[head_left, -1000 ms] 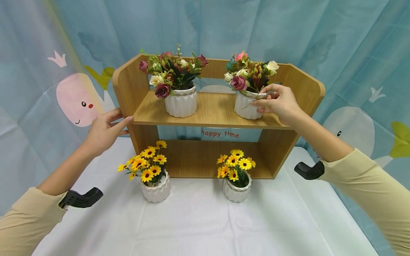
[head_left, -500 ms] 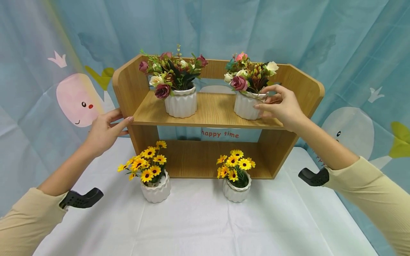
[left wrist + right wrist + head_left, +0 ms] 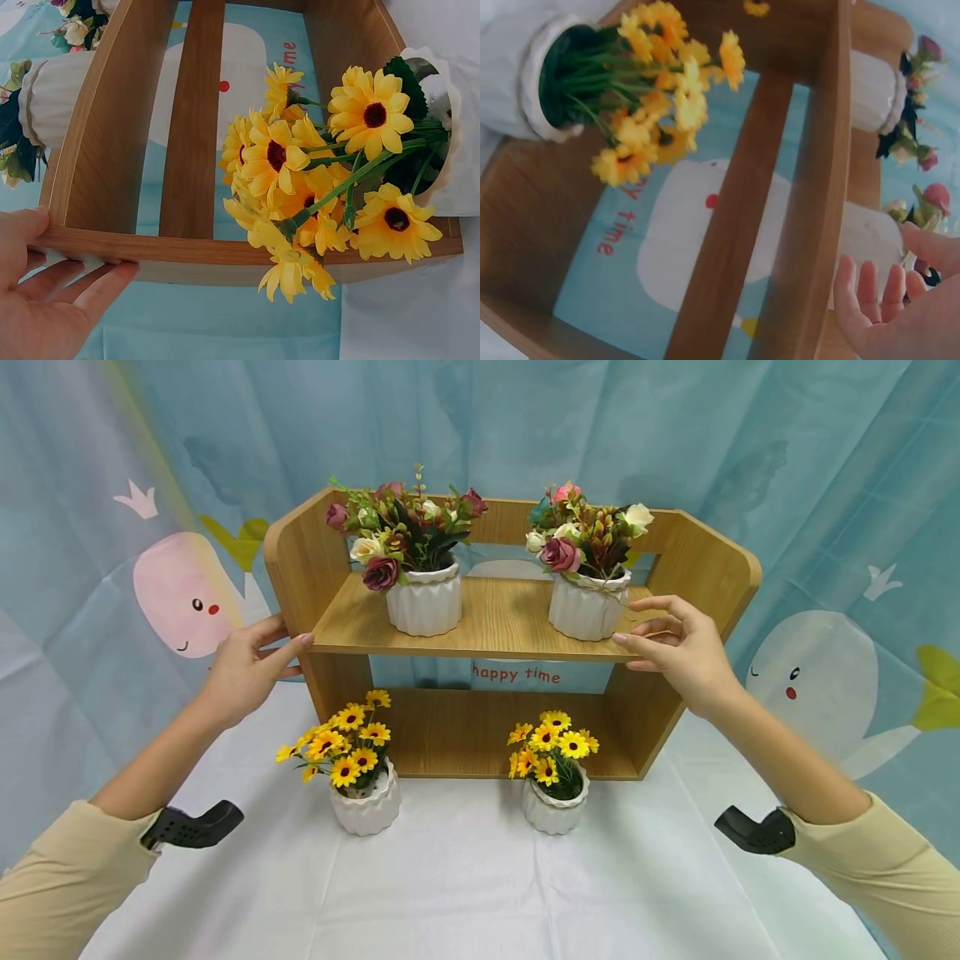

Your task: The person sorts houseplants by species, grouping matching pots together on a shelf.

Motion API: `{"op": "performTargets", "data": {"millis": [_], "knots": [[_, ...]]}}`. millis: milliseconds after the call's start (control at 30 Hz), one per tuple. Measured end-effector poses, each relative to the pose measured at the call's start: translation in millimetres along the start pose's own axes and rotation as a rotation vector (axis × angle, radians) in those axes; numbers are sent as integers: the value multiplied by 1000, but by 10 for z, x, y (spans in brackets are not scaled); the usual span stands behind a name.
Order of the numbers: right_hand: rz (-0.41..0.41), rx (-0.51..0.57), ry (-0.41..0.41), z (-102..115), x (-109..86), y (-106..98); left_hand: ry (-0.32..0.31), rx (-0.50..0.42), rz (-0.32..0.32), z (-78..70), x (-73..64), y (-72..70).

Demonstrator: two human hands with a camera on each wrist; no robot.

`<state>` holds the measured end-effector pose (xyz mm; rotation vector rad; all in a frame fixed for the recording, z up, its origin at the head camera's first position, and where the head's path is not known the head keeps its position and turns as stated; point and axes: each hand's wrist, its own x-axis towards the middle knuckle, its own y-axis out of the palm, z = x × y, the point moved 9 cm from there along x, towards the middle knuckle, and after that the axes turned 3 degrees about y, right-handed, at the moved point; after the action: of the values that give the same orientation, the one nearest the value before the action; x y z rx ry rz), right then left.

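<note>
A two-tier wooden shelf stands on the white-covered table. My left hand grips its left side panel, thumb at the front edge and fingers along the outer side; the left wrist view shows those fingers against the wood. On the upper board sit two white ribbed pots of artificial roses, a left rose pot and a right rose pot with a twine bow. Just right of the latter, my right hand is spread with thumb and fingers apart, holding nothing, fingertips near the pot and the board's front edge.
In front of the shelf stand two small white pots of yellow sunflowers, a left sunflower pot and a right sunflower pot. A blue printed curtain hangs behind. The lower board lies behind the sunflowers.
My right hand has let go of the right rose pot's rim and twine, and drawn back to the right and down. The left hand and all the pots have stayed in place.
</note>
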<state>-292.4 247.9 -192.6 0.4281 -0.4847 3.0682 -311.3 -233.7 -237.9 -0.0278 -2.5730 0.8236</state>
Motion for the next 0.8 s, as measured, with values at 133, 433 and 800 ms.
{"op": "performTargets", "data": {"millis": [133,433,800], "knots": [[-33,-62,-16,-79,-126,19,-8,1,1,14,13,3],[-105,-137,-64,-297,-350,95,-13,4,-9,7,-5,-7],[-176,-267,-79,-623,-596,195,-8,7,-3,14,-2,4]]}}
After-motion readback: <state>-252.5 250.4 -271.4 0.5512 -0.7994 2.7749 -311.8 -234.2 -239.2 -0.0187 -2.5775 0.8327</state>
